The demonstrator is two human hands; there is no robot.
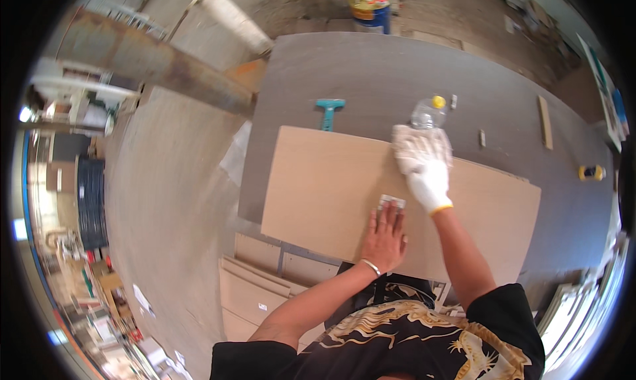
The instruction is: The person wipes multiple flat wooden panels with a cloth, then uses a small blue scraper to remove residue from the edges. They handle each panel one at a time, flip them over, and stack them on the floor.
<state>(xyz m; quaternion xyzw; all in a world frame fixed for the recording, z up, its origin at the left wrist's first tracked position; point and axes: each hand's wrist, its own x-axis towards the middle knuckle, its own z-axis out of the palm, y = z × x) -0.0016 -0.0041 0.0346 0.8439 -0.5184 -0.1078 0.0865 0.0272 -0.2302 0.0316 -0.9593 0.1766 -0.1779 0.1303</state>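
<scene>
Pale plywood panel (331, 188) lies flat on a grey worktable (371, 75). Left hand (384, 237), bare, fingers spread flat on the panel, fingertips touching a small grey block (392, 200). Right hand (424, 164), white-gloved, closed on a white rag (405, 141) at the panel's 12 o'clock edge. Clear bottle (427, 113) just beyond. Teal scraper (328, 109) at 11 o'clock. Dusty concrete floor (165, 181), workshop clutter at 9 o'clock

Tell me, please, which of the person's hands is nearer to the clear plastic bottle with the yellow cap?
Right. The gloved right hand lies just below the bottle; the bare left hand rests farther down the board.
</scene>
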